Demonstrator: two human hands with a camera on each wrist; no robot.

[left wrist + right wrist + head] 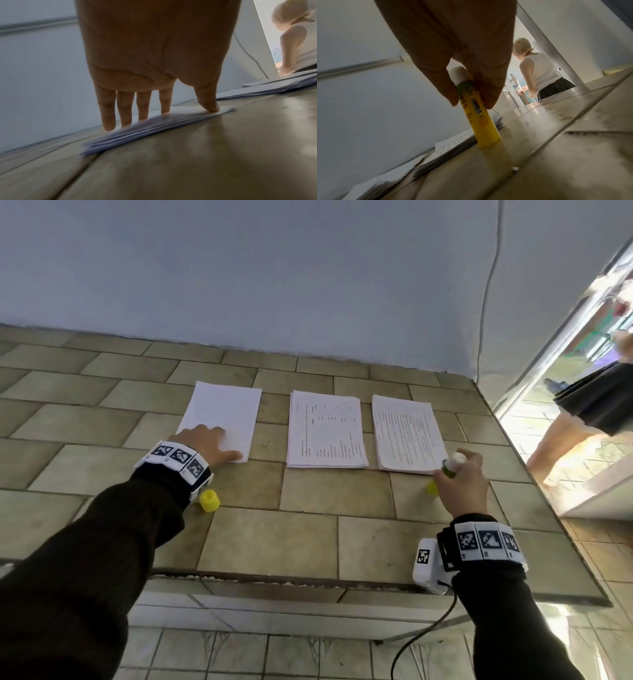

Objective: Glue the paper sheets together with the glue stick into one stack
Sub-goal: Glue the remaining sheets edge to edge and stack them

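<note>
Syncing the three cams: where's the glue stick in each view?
Head: glue stick lower right, in the right hand, beside the right paper stack.
Left wrist: not in it.
Right wrist: centre, upright, base on the tiles.
Shared landmark: that paper stack.

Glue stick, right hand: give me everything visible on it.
The glue stick is a yellow plastic tube with a green band near the top, a barcode label and orange print on its side. It is uncapped: the white glue tip is exposed and points up. It stands almost upright, slightly tilted, with its base on the tiled counter next to the near edge of the right paper pile. The right hand pinches its upper part between thumb and fingers.
</note>
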